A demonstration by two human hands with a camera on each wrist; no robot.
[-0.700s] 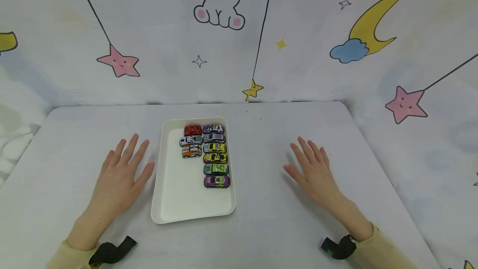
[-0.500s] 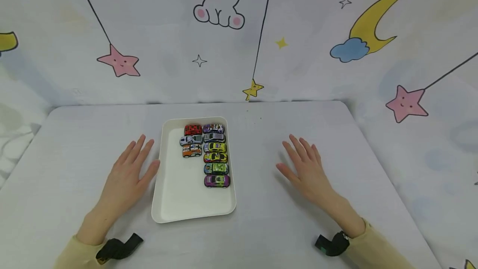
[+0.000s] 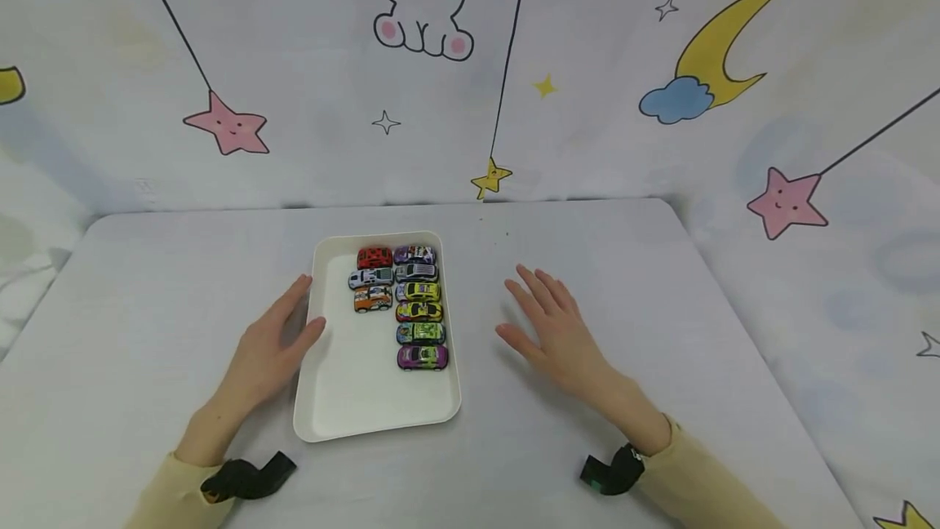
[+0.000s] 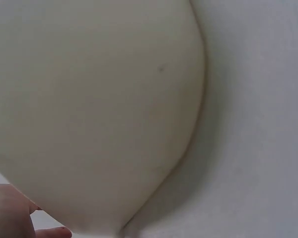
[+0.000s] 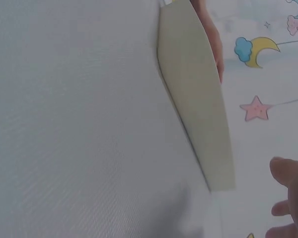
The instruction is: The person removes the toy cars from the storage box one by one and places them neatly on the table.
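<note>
Tray [image 3: 345,398], white and rectangular, lay on the grey surface [image 3: 624,268], a little left of its middle. Nine toy cars sat in the tray's far half, in two columns touching side by side. Three made the left column: a red car [image 3: 374,257] at the far end, a white car [image 3: 370,277] behind it and an orange car [image 3: 373,298] nearest the person. Six made the right column, along the tray's right wall: a purple-and-white car [image 3: 414,255], a grey car [image 3: 416,273], a yellow car [image 3: 419,291], a second yellow one [image 3: 419,312], a green car [image 3: 421,334] and a purple car [image 3: 422,357] at the near end. The tray's near half held no cars.

Two hands were in view. The left hand [image 3: 275,345] lay at the tray's left rim, fingers relaxed and extended, thumb touching or just over the rim; it gripped nothing. In the left wrist view the tray's pale outer wall [image 4: 99,109] filled most of the picture, with a fingertip [image 4: 10,208] at the lower left corner. The right hand [image 3: 554,329] was flat and spread over the surface, right of the tray and apart from it, holding nothing. The right wrist view showed the tray edge-on [image 5: 196,109] and fingertips [image 5: 288,171] at the right border.

Black straps were at both wrists, over pale yellow sleeves.
</note>
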